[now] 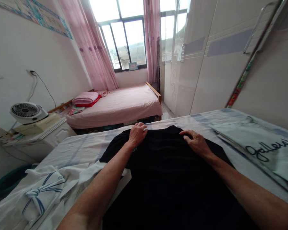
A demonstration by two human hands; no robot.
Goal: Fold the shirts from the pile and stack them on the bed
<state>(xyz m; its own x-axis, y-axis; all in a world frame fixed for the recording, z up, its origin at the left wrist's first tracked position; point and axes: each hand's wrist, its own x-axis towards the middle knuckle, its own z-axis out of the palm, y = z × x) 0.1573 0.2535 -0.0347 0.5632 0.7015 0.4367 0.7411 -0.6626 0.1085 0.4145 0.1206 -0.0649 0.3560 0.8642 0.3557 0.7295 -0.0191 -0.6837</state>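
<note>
Both forearms stretch forward from the bottom edge over a black shirt [168, 172] spread flat on a bed [86, 148] covered with a pale striped sheet. This dark garment fills the middle of the view, its far edge lying near the far side of the bed.

At that far edge the left hand [137, 133] rests on the cloth with its fingers [141, 127] curled over, the tips tucked down at the shirt's rim; they seem to pinch the fabric, though the grip itself is hidden under the knuckles. Just across from it, the right hand [196, 142] lies palm down on the shirt, fingers [186, 133] loosely bent and spread, pressing on the cloth rather than closing around it. Between the two hands runs the shirt's upper rim, so the cloth lies beneath both palms and right at the fingertips.

Left of the shirt sits a crumpled white garment with blue stripes [42, 190], touching its edge. On the right lies a folded pale green cloth with black lettering [261, 147], apart from the shirt.

Beyond stands a second bed with a pink cover [120, 103] and pink pillows [85, 98], a small white fan [26, 111] on a cabinet, pink curtains [96, 54] at the window, and a white wardrobe [206, 64].
</note>
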